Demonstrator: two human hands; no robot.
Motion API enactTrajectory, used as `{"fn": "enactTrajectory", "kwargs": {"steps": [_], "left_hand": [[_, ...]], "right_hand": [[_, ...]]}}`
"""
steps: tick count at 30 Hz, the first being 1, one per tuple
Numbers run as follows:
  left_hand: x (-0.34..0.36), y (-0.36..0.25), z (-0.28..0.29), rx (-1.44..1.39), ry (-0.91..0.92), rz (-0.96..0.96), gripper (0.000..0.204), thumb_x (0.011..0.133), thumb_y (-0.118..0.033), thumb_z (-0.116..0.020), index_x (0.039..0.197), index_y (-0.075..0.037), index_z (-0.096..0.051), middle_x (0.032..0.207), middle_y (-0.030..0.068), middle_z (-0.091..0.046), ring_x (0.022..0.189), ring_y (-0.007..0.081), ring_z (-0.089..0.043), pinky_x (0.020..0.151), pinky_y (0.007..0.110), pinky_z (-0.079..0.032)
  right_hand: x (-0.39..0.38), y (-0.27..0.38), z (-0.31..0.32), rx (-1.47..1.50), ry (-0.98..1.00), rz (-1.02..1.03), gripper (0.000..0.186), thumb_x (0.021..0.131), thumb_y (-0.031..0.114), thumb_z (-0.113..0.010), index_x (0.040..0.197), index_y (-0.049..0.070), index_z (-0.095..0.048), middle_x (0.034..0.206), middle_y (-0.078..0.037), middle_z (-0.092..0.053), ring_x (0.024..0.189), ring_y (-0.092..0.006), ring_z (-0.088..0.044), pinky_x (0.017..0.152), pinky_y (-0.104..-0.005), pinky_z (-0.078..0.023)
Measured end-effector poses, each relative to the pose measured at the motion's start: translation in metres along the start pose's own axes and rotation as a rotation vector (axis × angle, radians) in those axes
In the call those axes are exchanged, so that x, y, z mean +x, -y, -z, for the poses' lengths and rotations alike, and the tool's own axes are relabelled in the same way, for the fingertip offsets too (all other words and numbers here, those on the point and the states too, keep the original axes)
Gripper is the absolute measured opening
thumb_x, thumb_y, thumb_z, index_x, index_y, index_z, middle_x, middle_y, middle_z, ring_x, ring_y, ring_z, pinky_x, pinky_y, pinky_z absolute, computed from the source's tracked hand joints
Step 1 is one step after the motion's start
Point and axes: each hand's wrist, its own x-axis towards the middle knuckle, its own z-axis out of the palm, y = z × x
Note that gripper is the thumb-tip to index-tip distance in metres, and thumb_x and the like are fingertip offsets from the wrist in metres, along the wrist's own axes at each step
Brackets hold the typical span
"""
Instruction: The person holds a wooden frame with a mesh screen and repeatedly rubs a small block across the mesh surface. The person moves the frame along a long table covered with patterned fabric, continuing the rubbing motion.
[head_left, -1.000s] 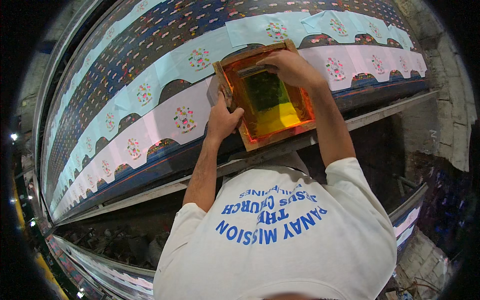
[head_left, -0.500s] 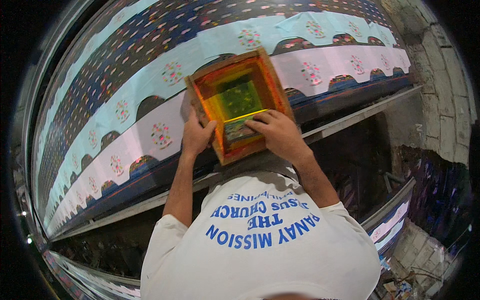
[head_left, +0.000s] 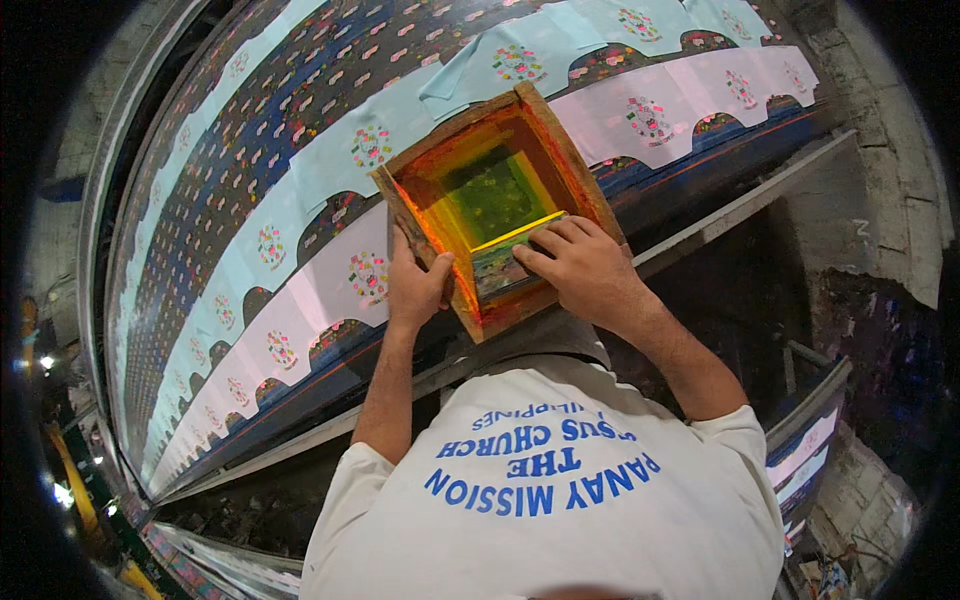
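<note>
A deep wooden screen-printing frame [head_left: 604, 205], stained orange and red inside, lies tilted over the pale pink and light blue cloth. Its mesh [head_left: 495, 190] shows a dark green-yellow square. My left hand [head_left: 418, 288] grips the frame's left wall, thumb over the edge and fingers outside. Inside the near end, my right hand [head_left: 588, 262] has its fingers closed over a squeegee [head_left: 500, 262] with a bright yellow upper edge. Pale pink cloth pieces [head_left: 320, 285] and light blue cloth pieces [head_left: 330, 165] with colourful round prints run along both sides of the frame.
The long dark printing table [head_left: 400, 45] is speckled with paint marks. A metal rail [head_left: 745, 205] runs along its near edge. At right stand a block wall [head_left: 890, 170] and the end of another table [head_left: 810, 430] with printed cloth. Yellow bars [head_left: 75, 480] show at far left.
The whole view has shifted and turned a little, so frame and hands appear slightly further right. Both hands keep their hold on the frame and squeegee.
</note>
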Motion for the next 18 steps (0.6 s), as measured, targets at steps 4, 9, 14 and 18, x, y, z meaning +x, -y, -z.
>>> {"fn": "enactTrajectory", "kwargs": {"steps": [4, 9, 14, 18], "left_hand": [[0.008, -0.01, -0.025, -0.091, 0.037, 0.097, 0.082, 0.098, -0.016, -0.073, 0.166, 0.003, -0.033, 0.123, 0.0196, -0.078, 0.107, 0.0293, -0.079, 0.099, 0.041, -0.064], [0.012, 0.007, -0.035, -0.231, 0.028, 0.068, 0.084, 0.095, -0.008, -0.072, 0.169, -0.003, -0.033, 0.14, 0.0167, -0.069, 0.118, 0.0243, -0.072, 0.104, 0.038, -0.058], [0.014, 0.005, -0.035, -0.255, 0.035, 0.043, 0.077, 0.096, -0.008, -0.072, 0.165, 0.001, -0.038, 0.138, 0.0191, -0.07, 0.122, 0.025, -0.072, 0.109, 0.041, -0.056], [0.012, -0.004, -0.033, -0.095, 0.059, 0.119, 0.074, 0.097, -0.011, -0.072, 0.163, 0.0, -0.04, 0.126, 0.0187, -0.076, 0.108, 0.0265, -0.076, 0.098, 0.042, -0.06]], "right_hand": [[-0.013, -0.027, 0.004, 0.113, 0.115, -0.07, 0.05, 0.091, 0.004, -0.077, 0.141, 0.009, -0.072, 0.136, -0.014, -0.071, 0.134, -0.0341, -0.064, 0.119, -0.0501, -0.05], [-0.018, -0.034, -0.003, 0.163, 0.108, -0.075, 0.049, 0.092, 0.005, -0.077, 0.141, 0.009, -0.073, 0.138, -0.015, -0.07, 0.135, -0.0344, -0.063, 0.119, -0.0494, -0.05], [-0.019, -0.037, -0.005, 0.171, 0.094, -0.056, 0.045, 0.094, 0.004, -0.076, 0.139, 0.008, -0.074, 0.136, -0.016, -0.07, 0.133, -0.0339, -0.064, 0.119, -0.0492, -0.05], [-0.021, -0.042, 0.01, 0.199, 0.094, -0.019, 0.042, 0.096, 0.004, -0.072, 0.138, 0.008, -0.074, 0.134, -0.015, -0.072, 0.132, -0.033, -0.065, 0.118, -0.0489, -0.051]]}}
